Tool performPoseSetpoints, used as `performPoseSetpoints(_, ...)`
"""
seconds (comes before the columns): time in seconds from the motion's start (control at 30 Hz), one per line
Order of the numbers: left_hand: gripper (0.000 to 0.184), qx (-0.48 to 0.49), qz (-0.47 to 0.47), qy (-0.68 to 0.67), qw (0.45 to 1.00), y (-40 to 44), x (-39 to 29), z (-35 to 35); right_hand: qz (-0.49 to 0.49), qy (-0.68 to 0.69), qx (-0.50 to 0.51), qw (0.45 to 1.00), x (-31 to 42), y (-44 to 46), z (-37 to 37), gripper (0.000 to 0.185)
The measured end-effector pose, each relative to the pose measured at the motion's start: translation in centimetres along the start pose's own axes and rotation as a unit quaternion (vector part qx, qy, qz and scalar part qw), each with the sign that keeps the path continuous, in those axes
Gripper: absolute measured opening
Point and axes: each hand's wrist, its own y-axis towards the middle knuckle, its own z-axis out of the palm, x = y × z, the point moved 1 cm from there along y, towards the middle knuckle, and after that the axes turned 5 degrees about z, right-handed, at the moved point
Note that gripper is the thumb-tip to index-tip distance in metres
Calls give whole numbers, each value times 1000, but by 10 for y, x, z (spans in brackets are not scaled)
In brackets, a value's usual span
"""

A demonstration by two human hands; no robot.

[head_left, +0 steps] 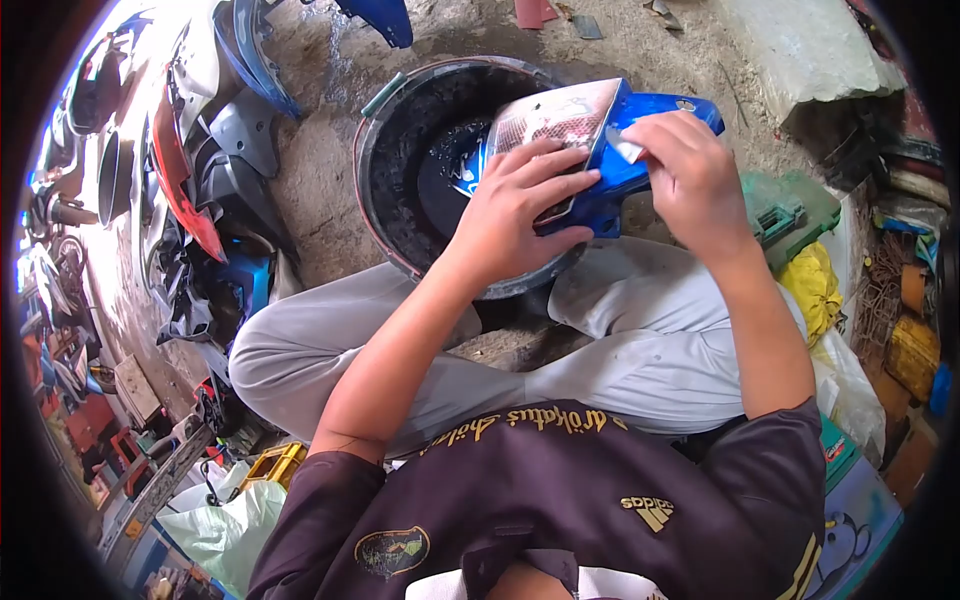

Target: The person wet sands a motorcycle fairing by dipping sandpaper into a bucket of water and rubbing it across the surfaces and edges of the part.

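Observation:
A blue plastic panel with a whitish, reddish-patterned section lies tilted over the right side of a black bucket. My left hand rests on the panel with its fingers spread, pressing on the patterned part and the blue edge. Pinched in my right hand is a small whitish piece, held against the blue part; its lower end is hidden by my fingers. Dark water shows inside the bucket, under the panel.
Red, grey and blue plastic panels are piled at the left. A concrete block stands at the upper right. On the right are a green case and a yellow bag. A white sack lies lower left.

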Motion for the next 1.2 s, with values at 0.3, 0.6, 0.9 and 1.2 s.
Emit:
performPoseSetpoints(0.3, 81, 7, -48, 38, 998, -9, 9, 13, 38, -9, 49, 998, -3, -15, 3, 23)
performPoseSetpoints(0.6, 79, 3, -71, 86, 994, -6, -6, 21, 65, -30, 31, 997, 21, -43, 2, 23)
performPoseSetpoints(0.9, 80, -16, -58, 72, 996, -6, 7, 22, 39, -27, -18, 999, 39, -50, 21, 17)
performPoseSetpoints(1.2, 79, -15, -61, 78, 995, -8, 3, 23, 54, -46, -9, 997, 25, -40, 11, 14)
